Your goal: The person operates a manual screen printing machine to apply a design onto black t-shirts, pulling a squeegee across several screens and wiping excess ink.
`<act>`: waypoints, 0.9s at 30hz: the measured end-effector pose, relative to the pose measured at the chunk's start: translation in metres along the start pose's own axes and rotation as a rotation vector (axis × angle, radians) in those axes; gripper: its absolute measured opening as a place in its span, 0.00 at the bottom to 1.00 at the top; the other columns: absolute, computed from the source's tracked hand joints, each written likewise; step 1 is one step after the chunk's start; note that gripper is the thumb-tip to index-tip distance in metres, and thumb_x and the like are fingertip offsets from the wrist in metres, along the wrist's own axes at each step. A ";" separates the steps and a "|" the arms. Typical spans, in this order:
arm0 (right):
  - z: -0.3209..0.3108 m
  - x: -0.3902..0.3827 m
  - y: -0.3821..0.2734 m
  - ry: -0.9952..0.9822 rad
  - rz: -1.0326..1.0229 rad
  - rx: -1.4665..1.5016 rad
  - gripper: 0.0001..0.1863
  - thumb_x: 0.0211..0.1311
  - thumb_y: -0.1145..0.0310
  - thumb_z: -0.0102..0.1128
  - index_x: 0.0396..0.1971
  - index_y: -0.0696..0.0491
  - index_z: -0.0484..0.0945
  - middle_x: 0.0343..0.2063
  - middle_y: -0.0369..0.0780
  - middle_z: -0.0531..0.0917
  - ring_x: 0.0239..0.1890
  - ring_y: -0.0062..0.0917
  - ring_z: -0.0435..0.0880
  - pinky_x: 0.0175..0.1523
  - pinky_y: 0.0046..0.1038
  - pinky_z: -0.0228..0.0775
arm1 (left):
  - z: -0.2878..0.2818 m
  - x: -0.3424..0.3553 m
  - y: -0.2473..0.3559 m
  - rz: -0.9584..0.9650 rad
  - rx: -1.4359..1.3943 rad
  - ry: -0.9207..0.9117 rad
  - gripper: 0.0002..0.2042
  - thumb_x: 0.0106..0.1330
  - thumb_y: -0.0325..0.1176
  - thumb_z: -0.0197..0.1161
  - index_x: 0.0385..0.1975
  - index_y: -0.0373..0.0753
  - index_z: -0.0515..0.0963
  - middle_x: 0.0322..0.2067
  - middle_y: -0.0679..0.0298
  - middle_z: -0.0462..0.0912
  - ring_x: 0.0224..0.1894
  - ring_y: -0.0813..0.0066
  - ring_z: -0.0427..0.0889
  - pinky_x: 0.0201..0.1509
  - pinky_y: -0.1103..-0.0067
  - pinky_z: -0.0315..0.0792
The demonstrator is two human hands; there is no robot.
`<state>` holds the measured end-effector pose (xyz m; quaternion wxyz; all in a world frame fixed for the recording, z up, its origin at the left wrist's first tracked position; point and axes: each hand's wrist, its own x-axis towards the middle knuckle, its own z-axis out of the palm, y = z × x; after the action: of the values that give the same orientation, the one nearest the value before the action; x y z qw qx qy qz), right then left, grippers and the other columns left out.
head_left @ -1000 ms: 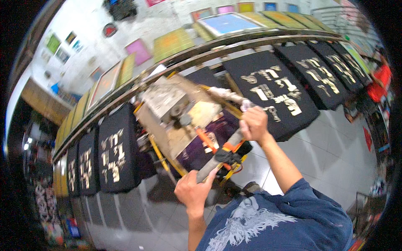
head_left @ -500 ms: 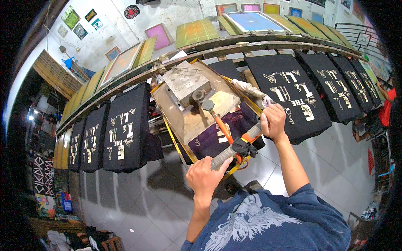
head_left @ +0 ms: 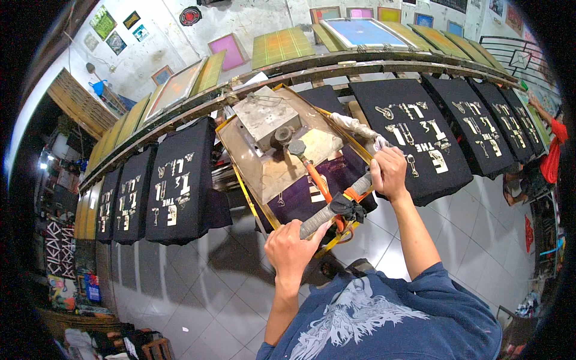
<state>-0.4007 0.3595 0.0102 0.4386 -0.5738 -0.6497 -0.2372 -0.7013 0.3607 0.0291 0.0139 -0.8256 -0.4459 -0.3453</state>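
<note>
My left hand [head_left: 290, 251] is closed round the left end of a handlebar [head_left: 318, 220] wrapped in grey tape. On its right end my right hand [head_left: 390, 174] grips from above. An orange rod [head_left: 317, 182] runs from the bar to a flat metal dryer hood [head_left: 246, 171] with yellow edges and a grey metal box [head_left: 267, 120] on top. Under the hood lies a black printed T-shirt [head_left: 288, 207], partly hidden. A pale wrapped cable or cloth [head_left: 354, 128] hangs along the hood's right side, close to my right hand.
Black printed shirts [head_left: 417, 144] lie on boards to the right, and more black shirts [head_left: 174, 186] to the left. Behind runs a long rail [head_left: 336, 69] with screen frames [head_left: 366, 32] above it. A co-worker in red [head_left: 555, 153] is at the far right. Tiled floor [head_left: 204, 294] spreads below.
Both hands keep their hold on the handlebar, and the dryer hood stays over the same shirt. The co-worker's arm at the far right has moved up and left, toward the shirts.
</note>
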 end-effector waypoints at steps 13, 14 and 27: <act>-0.004 0.000 -0.003 -0.033 0.025 -0.020 0.10 0.58 0.70 0.57 0.17 0.52 0.71 0.19 0.41 0.72 0.25 0.37 0.74 0.36 0.38 0.64 | 0.001 -0.001 0.000 -0.007 0.017 0.009 0.28 0.50 0.61 0.77 0.15 0.42 0.75 0.16 0.60 0.78 0.20 0.59 0.81 0.25 0.66 0.73; -0.004 0.000 -0.003 -0.033 0.027 -0.018 0.10 0.58 0.70 0.57 0.18 0.52 0.71 0.19 0.41 0.72 0.25 0.37 0.74 0.36 0.38 0.64 | 0.001 -0.001 0.001 -0.003 0.019 0.014 0.27 0.50 0.61 0.78 0.16 0.42 0.76 0.15 0.61 0.78 0.20 0.61 0.81 0.25 0.67 0.73; -0.003 0.001 -0.003 -0.021 0.015 -0.012 0.11 0.58 0.71 0.57 0.17 0.52 0.72 0.18 0.41 0.72 0.25 0.37 0.74 0.36 0.38 0.64 | -0.002 0.001 0.003 -0.013 0.022 -0.009 0.28 0.51 0.61 0.77 0.15 0.41 0.74 0.15 0.60 0.78 0.20 0.59 0.81 0.26 0.67 0.73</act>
<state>-0.4023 0.3571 0.0129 0.4302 -0.5838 -0.6483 -0.2319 -0.7002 0.3589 0.0320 0.0187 -0.8242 -0.4550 -0.3365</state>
